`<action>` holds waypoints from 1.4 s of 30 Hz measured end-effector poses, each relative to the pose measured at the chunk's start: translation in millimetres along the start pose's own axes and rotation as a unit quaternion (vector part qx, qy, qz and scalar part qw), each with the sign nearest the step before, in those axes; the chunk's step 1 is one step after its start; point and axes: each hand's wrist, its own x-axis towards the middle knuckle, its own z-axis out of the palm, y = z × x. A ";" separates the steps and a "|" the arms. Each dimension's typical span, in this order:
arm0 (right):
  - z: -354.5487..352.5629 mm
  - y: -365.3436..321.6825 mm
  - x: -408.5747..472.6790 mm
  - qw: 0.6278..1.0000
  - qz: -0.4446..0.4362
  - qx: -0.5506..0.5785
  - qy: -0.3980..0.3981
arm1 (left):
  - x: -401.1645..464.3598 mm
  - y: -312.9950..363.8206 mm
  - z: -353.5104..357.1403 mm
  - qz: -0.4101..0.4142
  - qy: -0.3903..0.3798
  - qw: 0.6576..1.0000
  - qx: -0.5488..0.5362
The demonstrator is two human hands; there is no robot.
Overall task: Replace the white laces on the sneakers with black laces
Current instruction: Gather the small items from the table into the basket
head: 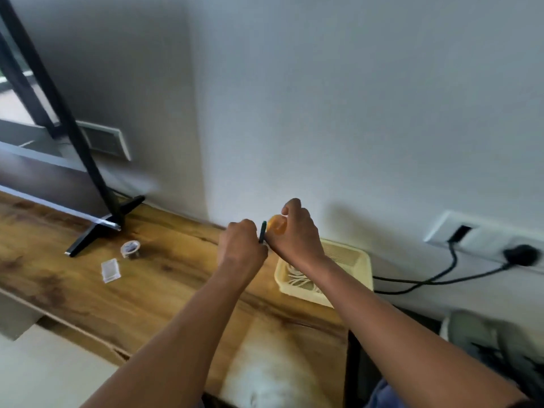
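Note:
Both hands are raised together above the wooden table (88, 290), close to the wall. My left hand (240, 251) is curled and pinches a thin dark piece (262, 232), seemingly the end of a black lace. My right hand (297, 234) grips a small orange translucent object (278, 225) right beside that dark tip. Under my right wrist stands a pale yellow basket (353, 260) with white laces (297, 279) in it. A blurred grey sneaker (482, 331) lies at the lower right, off the table.
A black screen stand (97, 228) rests on the table's left. Near it sit a small foil-topped cup (130, 249) and a clear plastic packet (110, 270). A wall socket (471, 234) with a black plug (521, 254) and cable is at the right.

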 end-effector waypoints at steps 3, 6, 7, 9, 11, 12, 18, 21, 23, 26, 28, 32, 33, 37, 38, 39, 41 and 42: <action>-42.3 38.2 -13.2 0.999 0.039 -0.005 -0.034 | -9.3 38.9 21.4 0.025 -0.060 0.998 -0.028; -77.7 73.7 -22.2 0.995 0.090 0.000 -0.042 | -16.2 61.7 43.5 0.033 -0.110 0.992 -0.052; -86.3 83.1 -24.5 0.994 0.099 -0.008 -0.039 | -17.1 66.6 49.8 0.034 -0.119 0.991 -0.057; -99.1 100.0 -30.4 0.993 0.113 -0.036 -0.026 | -18.6 77.3 61.6 0.030 -0.131 0.989 -0.069; -103.7 110.4 -36.1 0.989 0.125 -0.075 -0.018 | -18.9 85.7 70.7 0.023 -0.130 0.989 -0.071; -103.6 113.4 -37.8 0.988 0.125 -0.090 -0.019 | -18.6 88.7 75.1 0.024 -0.130 0.989 -0.070; -96.8 129.0 -31.0 0.981 0.110 -0.157 -0.040 | -13.5 103.6 102.7 0.044 -0.152 0.986 -0.048; -88.8 134.3 -28.3 0.980 0.083 -0.178 -0.043 | -9.8 109.7 111.0 0.056 -0.159 0.985 -0.033; -83.7 136.1 -27.7 0.975 0.063 -0.207 -0.039 | -6.3 111.2 116.3 0.061 -0.163 0.984 -0.020; -77.1 137.8 -28.1 0.949 0.032 -0.312 -0.028 | -3.5 111.0 123.6 0.062 -0.159 0.985 -0.009; -73.4 139.1 -28.9 0.935 0.028 -0.353 -0.030 | -3.7 111.1 128.8 0.066 -0.159 0.985 -0.006; -68.2 136.9 -30.7 0.919 0.044 -0.387 -0.057 | -6.4 109.9 136.9 0.057 -0.150 0.987 0.010; -66.9 135.9 -31.0 0.917 0.047 -0.392 -0.061 | -6.9 109.2 138.9 0.056 -0.151 0.987 0.012; -63.1 132.1 -31.7 0.909 0.057 -0.410 -0.055 | -7.8 107.9 142.7 0.058 -0.150 0.987 0.011; -62.3 131.2 -31.4 0.907 0.060 -0.412 -0.055 | -7.3 106.4 143.7 0.059 -0.148 0.987 0.010; -62.3 130.4 -31.0 0.907 0.065 -0.413 -0.055 | -7.1 104.9 144.5 0.060 -0.146 0.987 0.009; -63.3 128.7 -29.7 0.905 0.077 -0.415 -0.060 | -6.8 101.8 145.4 0.060 -0.137 0.989 0.002; -64.4 127.6 -28.7 0.904 0.081 -0.416 -0.062 | -6.2 100.8 145.5 0.060 -0.135 0.989 -0.001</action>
